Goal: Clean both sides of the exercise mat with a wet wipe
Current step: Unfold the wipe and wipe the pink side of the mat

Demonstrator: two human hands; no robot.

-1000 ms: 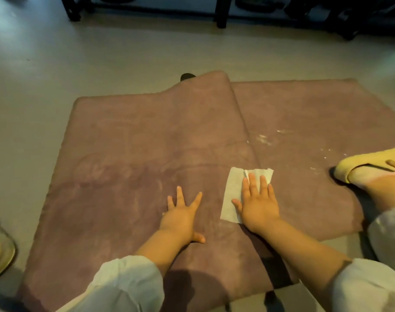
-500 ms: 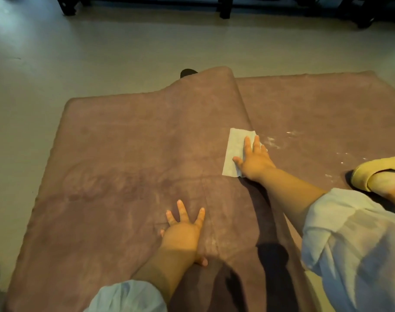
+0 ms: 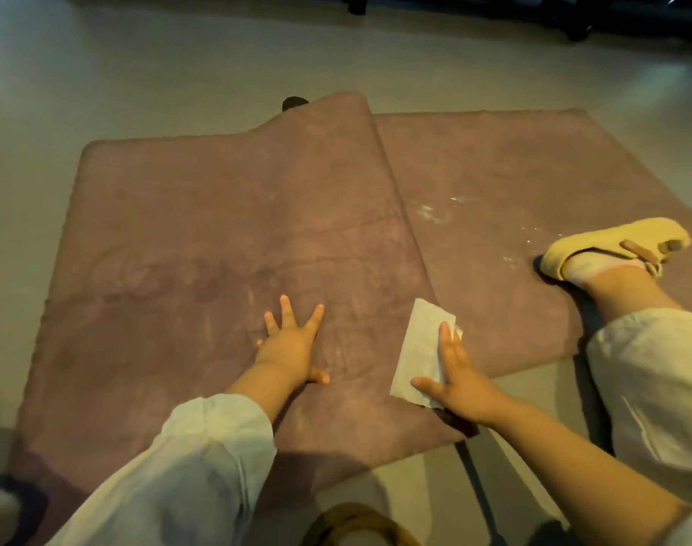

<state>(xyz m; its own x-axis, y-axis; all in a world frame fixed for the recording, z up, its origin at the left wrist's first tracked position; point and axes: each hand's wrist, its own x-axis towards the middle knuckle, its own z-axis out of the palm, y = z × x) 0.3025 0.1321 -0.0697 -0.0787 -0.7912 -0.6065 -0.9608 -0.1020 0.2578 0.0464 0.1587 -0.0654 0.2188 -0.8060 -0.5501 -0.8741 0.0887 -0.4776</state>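
Note:
The mauve exercise mat [image 3: 202, 230] lies on the floor with its left part folded over the right part; the fold's edge runs diagonally down the middle. My left hand [image 3: 293, 344] rests flat on the folded part, fingers spread. My right hand [image 3: 454, 380] presses a white wet wipe [image 3: 419, 348] flat against the mat at the near end of that fold edge, fingers straight. White smears [image 3: 435, 212] mark the lower layer to the right.
My right foot in a yellow shoe [image 3: 616, 242] stands on the mat's right part, the pale trouser leg [image 3: 659, 388] beside it. A dark small object [image 3: 295, 102] peeks out behind the fold. Dark furniture legs [image 3: 573, 25] stand at the far edge. Pale floor surrounds the mat.
My right hand has slid the wipe back toward me along the fold edge, after pushing it away half a second ago. My left hand stays flat on the mat.

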